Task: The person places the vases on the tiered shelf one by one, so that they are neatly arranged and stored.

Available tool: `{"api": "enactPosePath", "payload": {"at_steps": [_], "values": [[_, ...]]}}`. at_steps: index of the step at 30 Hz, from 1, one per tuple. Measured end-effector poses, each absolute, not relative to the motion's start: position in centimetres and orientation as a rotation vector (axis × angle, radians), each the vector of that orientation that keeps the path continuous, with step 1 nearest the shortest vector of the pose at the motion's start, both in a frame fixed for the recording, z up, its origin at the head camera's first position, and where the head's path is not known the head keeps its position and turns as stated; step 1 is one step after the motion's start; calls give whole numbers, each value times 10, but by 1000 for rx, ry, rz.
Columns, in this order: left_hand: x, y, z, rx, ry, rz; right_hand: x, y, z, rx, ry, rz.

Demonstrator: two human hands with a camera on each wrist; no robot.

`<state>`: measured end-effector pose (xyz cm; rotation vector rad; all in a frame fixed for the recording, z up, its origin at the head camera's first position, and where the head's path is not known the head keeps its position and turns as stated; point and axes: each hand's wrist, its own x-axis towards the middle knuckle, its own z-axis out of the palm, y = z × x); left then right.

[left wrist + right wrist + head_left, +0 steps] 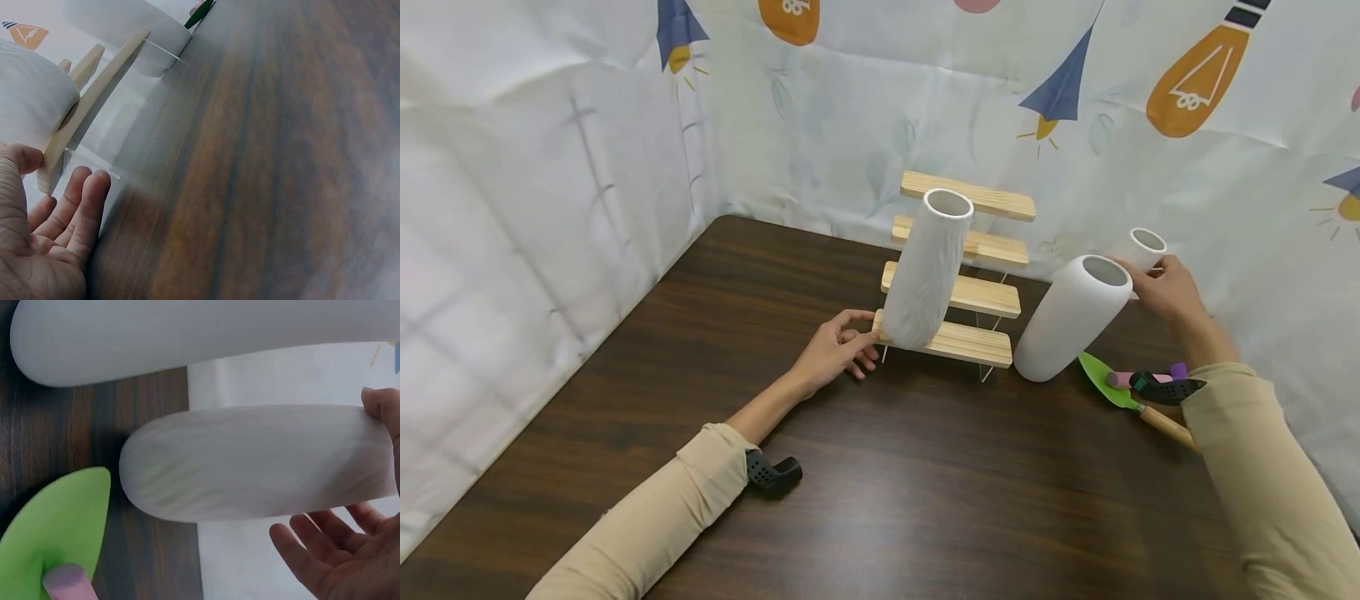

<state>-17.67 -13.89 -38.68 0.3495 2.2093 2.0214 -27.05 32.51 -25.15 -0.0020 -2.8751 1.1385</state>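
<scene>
My left hand (837, 351) holds the left end of the lowest plank of a tiered wooden stand (973, 342). In the left wrist view, one digit touches the plank's end (53, 165) while the other fingers (94, 200) lie beneath it, loosely bent. A tall white textured vase (928, 267) stands on that lowest plank. At the right, my right hand (1172, 292) grips a white vase (250, 465) near its top, thumb on one side and fingers on the other. Another white vase (1071, 321), smooth and round-shouldered, stands between the stand and that hand.
By the right forearm lie a green trowel (1105, 379) with a wooden handle and a pink, purple-ended object (1120, 380). A printed white curtain (850, 108) borders the dark wooden table (887, 500) at the back and sides.
</scene>
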Motion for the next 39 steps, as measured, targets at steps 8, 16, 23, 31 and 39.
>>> {"api": "enactPosePath", "payload": {"at_steps": [8, 16, 23, 31, 39], "values": [[-176, -138, -387, 353, 2213, 2021, -264, 331, -255, 144, -2731, 1268], [-177, -137, -388, 361, 2220, 1999, -252, 332, -266, -6, -2674, 1231], [-177, -138, -387, 360, 2223, 2010, -244, 329, -271, -280, -2528, 1198], [-179, -139, -386, 360, 2227, 1998, -233, 331, -277, -355, -2368, 1297], [-179, -138, -386, 357, 2230, 1993, -221, 329, -270, -319, -2180, 1341]]}}
